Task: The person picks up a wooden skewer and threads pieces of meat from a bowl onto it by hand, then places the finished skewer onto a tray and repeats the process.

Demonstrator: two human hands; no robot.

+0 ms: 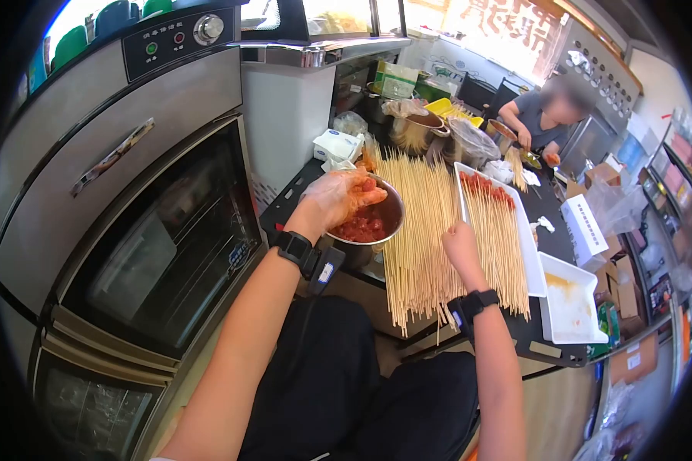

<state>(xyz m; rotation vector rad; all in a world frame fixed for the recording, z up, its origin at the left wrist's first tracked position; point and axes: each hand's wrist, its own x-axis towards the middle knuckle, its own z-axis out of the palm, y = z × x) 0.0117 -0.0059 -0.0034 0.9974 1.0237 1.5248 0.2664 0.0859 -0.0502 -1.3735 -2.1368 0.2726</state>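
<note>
My left hand [347, 198], in a clear plastic glove smeared orange-red, is closed on a piece of red meat [370, 184] above a metal pot [393, 201]. More red marinated meat [361, 228] lies inside the pot. My right hand [460, 243] is bare and curled into a fist around a thin bamboo skewer, mostly hidden by the fingers. Beneath and left of it spreads a thick layer of bamboo skewers [415, 230]. To its right, a white tray [532, 269] holds skewers with red meat [488, 188] at their far ends.
A second white tray [569, 307] with orange liquid stands at the table's right corner. Tissues [337, 144], pots [419, 132] and plastic bags [473, 140] crowd the back. Across the table another person [542, 115] handles skewers. A steel cabinet [154, 200] stands close on my left.
</note>
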